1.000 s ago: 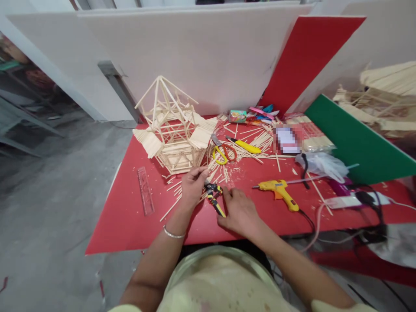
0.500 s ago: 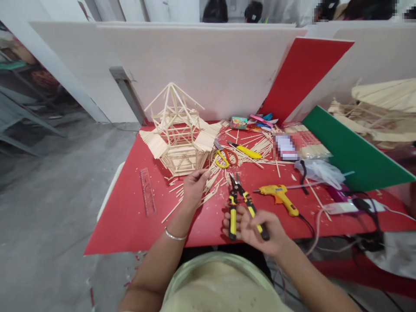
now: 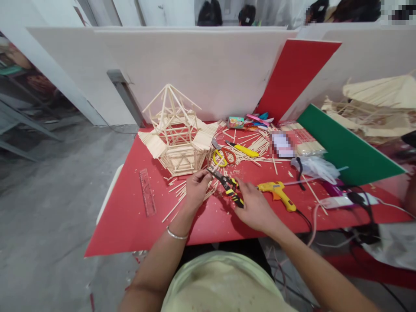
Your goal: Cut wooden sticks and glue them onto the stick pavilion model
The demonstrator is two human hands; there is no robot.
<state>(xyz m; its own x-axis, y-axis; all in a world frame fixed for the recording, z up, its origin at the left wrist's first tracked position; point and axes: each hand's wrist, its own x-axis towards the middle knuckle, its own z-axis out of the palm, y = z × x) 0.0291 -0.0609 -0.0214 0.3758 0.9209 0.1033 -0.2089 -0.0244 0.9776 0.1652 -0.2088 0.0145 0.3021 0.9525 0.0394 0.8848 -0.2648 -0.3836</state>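
Note:
My right hand point(image 3: 255, 203) is closed around the black-and-yellow handles of a pair of pliers point(image 3: 231, 190). Their jaws point up and left and reach the fingertips of my left hand point(image 3: 196, 189). Those left fingers are pinched together; whatever is between them is too small to make out. Just behind my left hand stands a house-like model point(image 3: 182, 158) of pale wooden sticks, with an open stick-frame roof. Loose wooden sticks point(image 3: 173, 210) lie scattered under and around my hands. Scissors point(image 3: 219, 157) with yellow and orange handles rest beside the model.
A yellow glue gun point(image 3: 278, 195) lies right of my right hand, its cord trailing off the table's front. A yellow cutter knife point(image 3: 245, 150) is farther back. On the left lies a clear ruler point(image 3: 147, 193). A green board point(image 3: 351, 147) leans at right, near a power strip point(image 3: 341, 201).
My right hand has turned over and moved the pliers up and left, bringing their jaws to my left fingertips. The handles have come closer together. My left hand has hardly moved.

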